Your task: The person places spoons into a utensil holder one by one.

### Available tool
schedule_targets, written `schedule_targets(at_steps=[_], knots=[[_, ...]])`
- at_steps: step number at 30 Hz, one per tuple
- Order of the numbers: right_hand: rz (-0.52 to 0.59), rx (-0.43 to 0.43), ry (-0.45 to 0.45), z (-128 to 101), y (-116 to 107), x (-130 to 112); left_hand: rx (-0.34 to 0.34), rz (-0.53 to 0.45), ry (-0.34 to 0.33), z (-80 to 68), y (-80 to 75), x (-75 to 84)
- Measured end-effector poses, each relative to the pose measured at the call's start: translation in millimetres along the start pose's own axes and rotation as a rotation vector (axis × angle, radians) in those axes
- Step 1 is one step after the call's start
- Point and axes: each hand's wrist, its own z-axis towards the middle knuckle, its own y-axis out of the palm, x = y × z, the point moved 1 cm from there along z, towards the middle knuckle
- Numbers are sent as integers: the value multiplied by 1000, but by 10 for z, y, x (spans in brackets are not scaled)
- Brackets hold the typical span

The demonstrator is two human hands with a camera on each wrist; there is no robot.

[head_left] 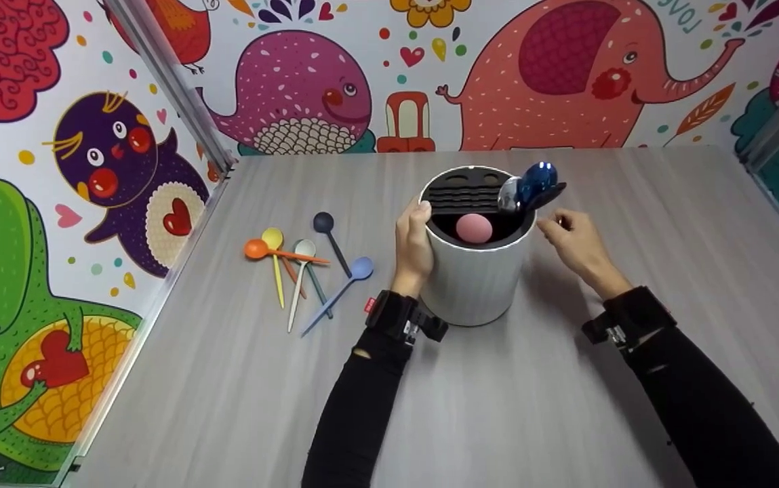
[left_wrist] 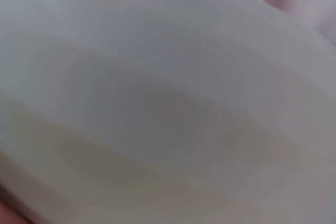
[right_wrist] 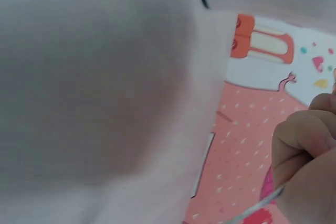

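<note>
Left hand [head_left: 413, 245] grips the white holder [head_left: 474, 285] mid-tabletop at nine o'clock; right-hand fingers [head_left: 561, 221] pinch a thin spoon handle at three o'clock. A tug could tip the holder, spilling the blue spoon [head_left: 535, 184].
</note>
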Motion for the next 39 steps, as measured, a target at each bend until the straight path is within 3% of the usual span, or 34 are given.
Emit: schedule_targets(at_steps=[4,9,18,26,32,39], knots=[[78,12,-34,-75,-14,-162,1,3,1,-1,-3,1],[189,17,-62,-116,0,-183,1,8,4,-7,-9,-1],[433,-2,-62,-284,-9,-415,-2,-11,4,-14,1,-16],[596,-18,-134,-378,-50,-686,-1,-15,23,3,0,-21],[718,-76,-222,-429,-117,-866,-4,-26,13,2,1,-24],[807,-114,-318,-473,-164,-1078,2,4,10,7,-10,-24]])
